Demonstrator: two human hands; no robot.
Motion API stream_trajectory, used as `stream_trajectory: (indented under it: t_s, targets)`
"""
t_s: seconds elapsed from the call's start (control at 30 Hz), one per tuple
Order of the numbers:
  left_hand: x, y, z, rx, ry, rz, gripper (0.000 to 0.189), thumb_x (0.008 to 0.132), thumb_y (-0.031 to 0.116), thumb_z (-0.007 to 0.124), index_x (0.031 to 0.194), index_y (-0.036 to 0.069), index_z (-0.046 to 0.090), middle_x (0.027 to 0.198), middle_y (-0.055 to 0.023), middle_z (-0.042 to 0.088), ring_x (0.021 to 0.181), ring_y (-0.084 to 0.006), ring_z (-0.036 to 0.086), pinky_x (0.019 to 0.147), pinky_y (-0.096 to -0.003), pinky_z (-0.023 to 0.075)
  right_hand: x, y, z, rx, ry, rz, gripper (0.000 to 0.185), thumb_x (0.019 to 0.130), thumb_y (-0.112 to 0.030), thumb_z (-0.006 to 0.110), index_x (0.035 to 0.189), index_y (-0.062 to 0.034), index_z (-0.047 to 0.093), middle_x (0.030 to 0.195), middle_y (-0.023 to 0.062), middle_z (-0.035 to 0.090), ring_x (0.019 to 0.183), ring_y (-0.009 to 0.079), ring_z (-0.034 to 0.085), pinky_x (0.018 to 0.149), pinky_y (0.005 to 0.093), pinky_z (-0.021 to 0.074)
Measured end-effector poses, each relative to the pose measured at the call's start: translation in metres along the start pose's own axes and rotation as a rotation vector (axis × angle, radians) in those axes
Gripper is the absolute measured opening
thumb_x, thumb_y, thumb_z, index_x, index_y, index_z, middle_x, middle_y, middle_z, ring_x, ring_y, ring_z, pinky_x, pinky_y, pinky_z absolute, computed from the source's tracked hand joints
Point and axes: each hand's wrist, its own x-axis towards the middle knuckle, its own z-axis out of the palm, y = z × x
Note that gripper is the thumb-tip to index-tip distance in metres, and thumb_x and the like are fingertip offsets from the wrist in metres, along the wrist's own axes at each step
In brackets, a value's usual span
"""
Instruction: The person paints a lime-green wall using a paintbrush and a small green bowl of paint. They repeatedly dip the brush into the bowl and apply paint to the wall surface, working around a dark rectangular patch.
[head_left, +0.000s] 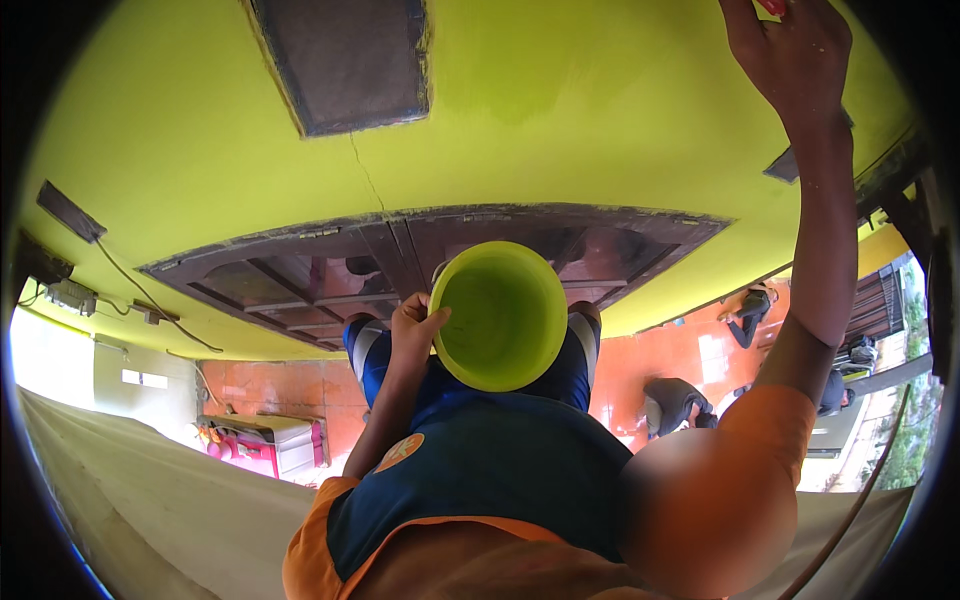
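A yellow-green plastic bucket (501, 316) is held in front of my body by my left hand (417, 322), its thumb over the rim. Green shows on the bucket's inside and bottom; whether that is paint cannot be told. My right hand (806, 56) is raised at the upper right edge, near the yellow-green wall (562, 112). A small red part of an object shows by its fingers; the rest is cut off by the frame's edge. Small pale spots are on the back of this hand.
Below the painted wall are dark wooden window shutters (390, 259) with glass panes. A dark panel (352, 67) sits higher up. A cable (157, 296) hangs at the left. Several people are on the orange tiled floor (637, 367) at right. A pink-and-white piece of furniture (289, 442) stands lower left.
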Motion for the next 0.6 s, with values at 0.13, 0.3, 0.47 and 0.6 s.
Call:
stream_trajectory:
  t_s: [0.13, 0.3, 0.47, 0.6]
  targets:
    - [-0.007, -0.011, -0.008, -0.030, 0.042, -0.007, 0.012, 0.088, -0.003, 0.067, 0.089, 0.004, 0.058, 0.082, -0.0021, 0.066, 0.067, -0.0065, 0.061, 0.061, -0.0217, 0.0465, -0.043, -0.062, 0.033, -0.134, -0.188, -0.029, 0.031, 0.072, 0.001, 0.075, 0.101, -0.0110, 0.071, 0.103, 0.0046, 0.070, 0.087, 0.0224, 0.071, 0.069, 0.0319, 0.0585]
    - [-0.010, -0.026, -0.021, 0.019, 0.063, -0.005, 0.014, 0.086, -0.006, 0.065, 0.090, 0.005, 0.057, 0.082, -0.0012, 0.065, 0.067, -0.0065, 0.060, 0.061, -0.0213, 0.0459, -0.119, -0.135, 0.065, 0.131, -0.231, 0.149, 0.024, 0.066, -0.004, 0.074, 0.086, -0.0114, 0.064, 0.106, 0.0053, 0.070, 0.081, 0.0193, 0.069, 0.061, 0.0286, 0.0538]
    - [-0.005, -0.041, -0.025, 0.083, 0.028, -0.042, 0.016, 0.085, -0.007, 0.064, 0.092, 0.006, 0.057, 0.085, -0.0015, 0.066, 0.071, -0.0074, 0.062, 0.065, -0.0212, 0.0482, -0.165, -0.170, 0.047, 0.471, 0.051, 0.697, 0.022, 0.081, 0.006, 0.074, 0.099, -0.0056, 0.071, 0.105, 0.0123, 0.073, 0.088, 0.0249, 0.072, 0.074, 0.0318, 0.0571]
    - [0.001, -0.051, -0.016, 0.122, 0.031, -0.080, 0.016, 0.085, -0.007, 0.064, 0.093, 0.005, 0.057, 0.085, -0.0015, 0.066, 0.070, -0.0074, 0.062, 0.064, -0.0221, 0.0485, -0.223, -0.229, 0.040, 0.768, 0.125, 1.274, 0.014, 0.089, 0.005, 0.072, 0.101, -0.0002, 0.071, 0.105, 0.0128, 0.074, 0.098, 0.0226, 0.071, 0.089, 0.0322, 0.0540]
